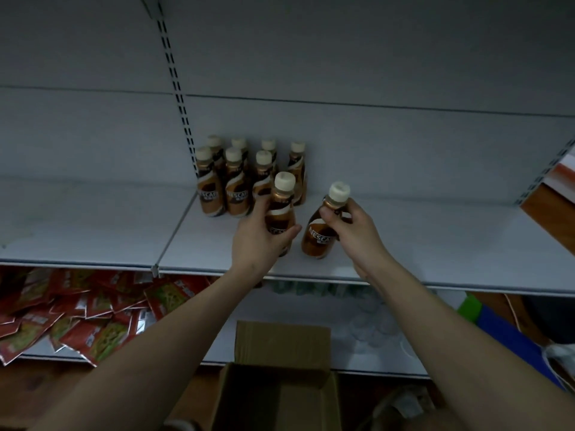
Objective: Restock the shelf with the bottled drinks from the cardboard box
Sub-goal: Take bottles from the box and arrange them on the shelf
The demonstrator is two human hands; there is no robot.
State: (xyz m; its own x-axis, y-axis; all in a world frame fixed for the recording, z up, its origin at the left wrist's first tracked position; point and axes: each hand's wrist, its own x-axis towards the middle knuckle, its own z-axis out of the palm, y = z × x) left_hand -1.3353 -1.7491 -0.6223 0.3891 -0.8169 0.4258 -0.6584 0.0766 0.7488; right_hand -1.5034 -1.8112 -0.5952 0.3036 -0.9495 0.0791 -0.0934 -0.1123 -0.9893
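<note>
Several brown coffee bottles with cream caps [237, 185] stand in two rows at the back of the white shelf [435, 244]. My left hand [258, 234] is wrapped around the body of one more bottle [281, 206], upright just in front of that group. My right hand [351, 228] pinches the neck of another bottle [323, 231], tilted slightly, to the right of the first. The open cardboard box [280, 384] sits below, at the bottom middle; its inside is dark.
Red snack packets [77, 315] are piled on the lower shelf at left. Clear bottles [370, 328] stand on the lower shelf at right. A slotted upright [177, 85] runs up the back panel. Blue and green items [497, 325] lie at the lower right.
</note>
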